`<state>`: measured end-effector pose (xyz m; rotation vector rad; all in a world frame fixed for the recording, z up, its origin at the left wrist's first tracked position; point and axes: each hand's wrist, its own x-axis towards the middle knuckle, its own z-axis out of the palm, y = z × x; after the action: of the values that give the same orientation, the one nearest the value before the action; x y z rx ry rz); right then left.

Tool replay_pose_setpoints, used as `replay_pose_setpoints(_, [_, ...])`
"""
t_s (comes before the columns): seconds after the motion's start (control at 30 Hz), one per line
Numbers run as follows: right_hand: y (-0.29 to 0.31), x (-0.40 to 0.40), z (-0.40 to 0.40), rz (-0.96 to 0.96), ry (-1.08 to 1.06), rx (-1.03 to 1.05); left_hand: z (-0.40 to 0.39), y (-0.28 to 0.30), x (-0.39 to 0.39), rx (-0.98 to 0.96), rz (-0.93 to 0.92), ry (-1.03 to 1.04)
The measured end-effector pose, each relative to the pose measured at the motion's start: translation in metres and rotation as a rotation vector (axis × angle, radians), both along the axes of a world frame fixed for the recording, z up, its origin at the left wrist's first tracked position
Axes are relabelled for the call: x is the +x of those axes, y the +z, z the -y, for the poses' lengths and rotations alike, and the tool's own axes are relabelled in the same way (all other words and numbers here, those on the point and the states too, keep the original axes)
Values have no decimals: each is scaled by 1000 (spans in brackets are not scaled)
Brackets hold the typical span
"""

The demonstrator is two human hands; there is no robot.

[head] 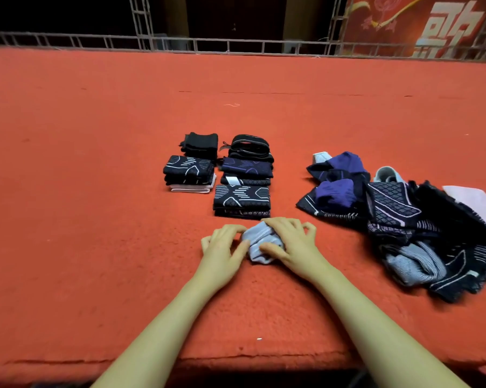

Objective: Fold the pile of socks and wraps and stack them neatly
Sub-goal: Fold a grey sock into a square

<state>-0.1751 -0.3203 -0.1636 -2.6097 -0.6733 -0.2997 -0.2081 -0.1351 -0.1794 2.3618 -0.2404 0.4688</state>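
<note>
Both hands are on a bunched grey sock (257, 243) on the red bench (96, 191): left hand (222, 247) pinching its left edge, right hand (289, 242) fingers curled over the top. Folded stacks (242, 201) sit just behind the sock, the unfolded pile (404, 219) off to its right.

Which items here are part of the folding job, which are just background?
Job:
- light grey sock, held by left hand and right hand
- folded stacks
- unfolded pile

Background:
- red carpeted surface
- metal railing
- red banner
</note>
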Motion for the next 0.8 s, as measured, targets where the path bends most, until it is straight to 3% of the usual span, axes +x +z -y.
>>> replay_pose_setpoints(0.23, [-9,-2,2,-24,-78,201,10,-4,3,187,41,26])
replay_pose_setpoints(0.33, [-9,-2,2,6,-112,190,15,-7,7,210,65,94])
replay_pose_setpoints(0.6, [-14,2,5,-3,-194,236,19,-7,17,163,101,160])
replay_pose_setpoints(0.7, [-12,5,2,-13,-228,209,16,-2,14,94,97,120])
replay_pose_setpoints(0.8, [-13,11,-1,-9,-293,179,15,-3,10,145,104,76])
